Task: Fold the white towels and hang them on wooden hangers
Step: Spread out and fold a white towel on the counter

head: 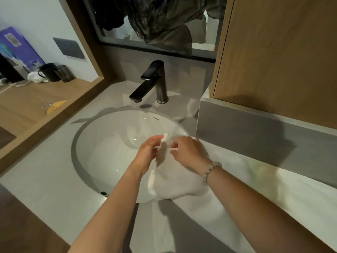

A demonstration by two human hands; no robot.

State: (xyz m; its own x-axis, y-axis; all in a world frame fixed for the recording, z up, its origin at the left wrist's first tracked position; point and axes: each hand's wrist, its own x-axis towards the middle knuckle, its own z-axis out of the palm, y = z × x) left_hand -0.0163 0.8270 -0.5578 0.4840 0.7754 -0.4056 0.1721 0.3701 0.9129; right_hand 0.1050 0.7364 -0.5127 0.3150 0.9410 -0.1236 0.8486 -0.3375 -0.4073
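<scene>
Towel (178,179), white, hangs over the right rim of the sink (109,152) and trails onto the counter (45,179). The left hand (148,152) and right hand (189,152) each pinch its bunched upper edge. A black faucet (155,83) stands behind.

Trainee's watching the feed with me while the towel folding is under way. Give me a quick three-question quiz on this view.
1. True or false: the left hand pinches the white towel.
2. The towel drapes partly over which? A) the rim of the sink B) the faucet C) the wooden shelf
3. Fill in: the beaded bracelet sits on the ___ wrist.
Key: 1 true; 2 A; 3 right.
</scene>
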